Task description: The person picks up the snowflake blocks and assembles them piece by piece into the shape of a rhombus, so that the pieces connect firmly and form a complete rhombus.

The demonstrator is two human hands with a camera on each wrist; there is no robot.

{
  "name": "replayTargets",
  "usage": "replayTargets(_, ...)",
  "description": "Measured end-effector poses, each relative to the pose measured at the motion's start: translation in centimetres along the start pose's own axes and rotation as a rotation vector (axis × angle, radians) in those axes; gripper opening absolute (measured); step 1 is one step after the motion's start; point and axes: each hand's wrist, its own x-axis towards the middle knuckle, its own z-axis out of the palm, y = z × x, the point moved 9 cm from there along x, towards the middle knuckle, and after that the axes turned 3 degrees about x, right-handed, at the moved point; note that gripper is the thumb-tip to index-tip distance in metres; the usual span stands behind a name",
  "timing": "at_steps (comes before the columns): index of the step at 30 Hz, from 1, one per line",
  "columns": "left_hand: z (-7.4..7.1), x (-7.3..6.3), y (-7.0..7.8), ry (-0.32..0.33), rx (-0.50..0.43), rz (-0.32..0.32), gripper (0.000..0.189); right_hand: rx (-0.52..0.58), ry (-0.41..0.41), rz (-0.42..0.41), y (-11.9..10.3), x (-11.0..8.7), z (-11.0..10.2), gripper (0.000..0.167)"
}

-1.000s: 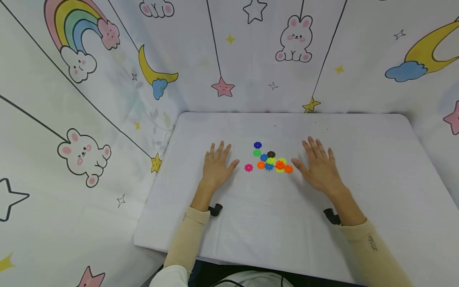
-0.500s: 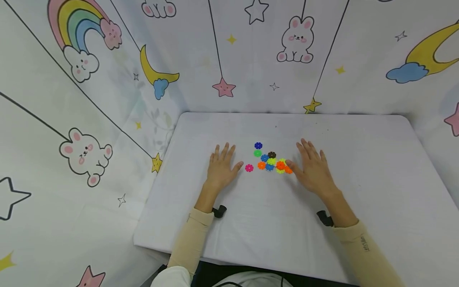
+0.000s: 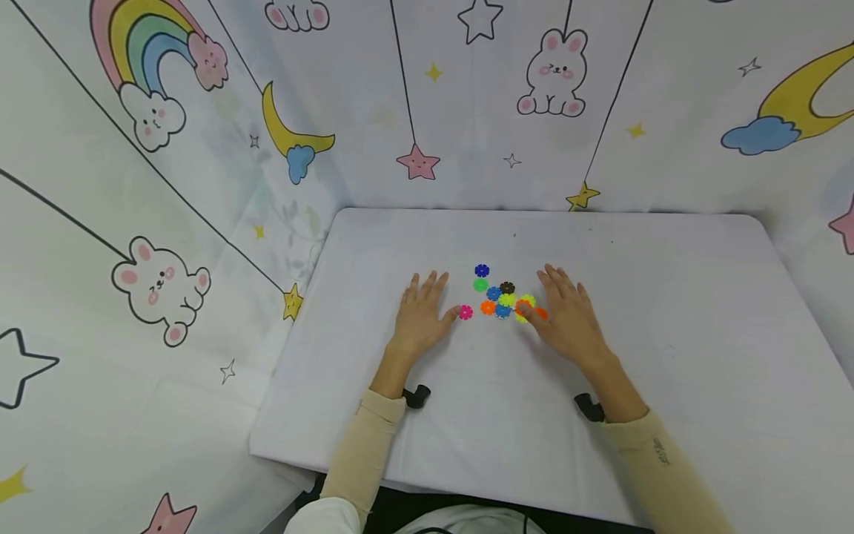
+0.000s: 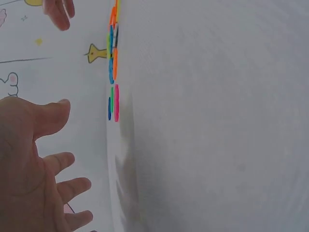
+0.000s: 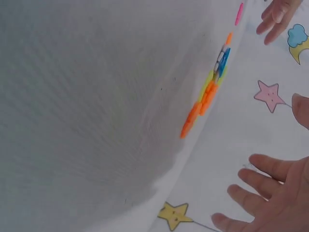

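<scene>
Several small notched plastic discs lie on the white table in the head view. A pink disc (image 3: 465, 312) is apart at the left, and a dark blue disc (image 3: 482, 271) sits behind a green disc (image 3: 480, 285). Orange, blue, yellow and dark brown ones bunch together, partly overlapping, among them an orange disc (image 3: 488, 308). My left hand (image 3: 419, 319) hovers with spread fingers, its thumb tip overlapping the pink disc's edge in this view. Over the bunch's right end, my right hand (image 3: 570, 322) covers part of some discs with its thumb. Both wrist views show the hands holding nothing, above the tabletop.
The table (image 3: 700, 334) wears a white cloth, its far edge meeting a printed wall curtain (image 3: 467, 96) with rabbits, stars and moons. A black wrist camera (image 3: 416, 397) juts from the left wrist, another black camera (image 3: 589, 407) from the right.
Both hands have moved inward toward the discs, the left one rightward and the right one leftward. The right thumb now covers part of the bunch; the discs stay put.
</scene>
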Motion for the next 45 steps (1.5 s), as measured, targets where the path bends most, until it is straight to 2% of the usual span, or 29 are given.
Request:
replayTargets(4,0.2,0.0,0.4,-0.014,-0.026,0.006,0.077,-0.006,-0.001,0.012,0.0,0.2,0.7,0.079)
replayTargets(9,0.4,0.2,1.1,-0.031,-0.035,0.047,0.075,0.024,0.016,0.001,-0.4,0.3,0.9,0.075)
replayTargets(14,0.4,0.4,1.6,-0.036,-0.056,0.075,0.068,0.013,0.021,0.006,-1.2,0.8,1.1,0.067)
replayTargets(18,0.4,0.5,1.8,-0.047,-0.060,0.070,0.059,0.006,-0.033,0.068,-1.7,1.3,1.3,0.055)
replayTargets(23,0.5,0.6,2.0,-0.060,-0.064,0.059,0.046,0.000,-0.092,0.117,-2.1,1.9,1.5,0.049)
replayTargets(29,0.6,0.9,2.5,-0.066,-0.100,0.041,0.035,0.011,-0.113,0.121,-2.2,2.7,1.8,0.042)
replayTargets(37,1.1,1.6,2.9,-0.084,-0.078,0.020,0.029,0.006,-0.158,0.131,-2.2,3.9,2.7,0.034)
replayTargets(45,1.0,1.9,3.3,-0.066,-0.092,0.001,0.022,-0.002,-0.199,0.162,-2.2,5.2,3.4,0.029)
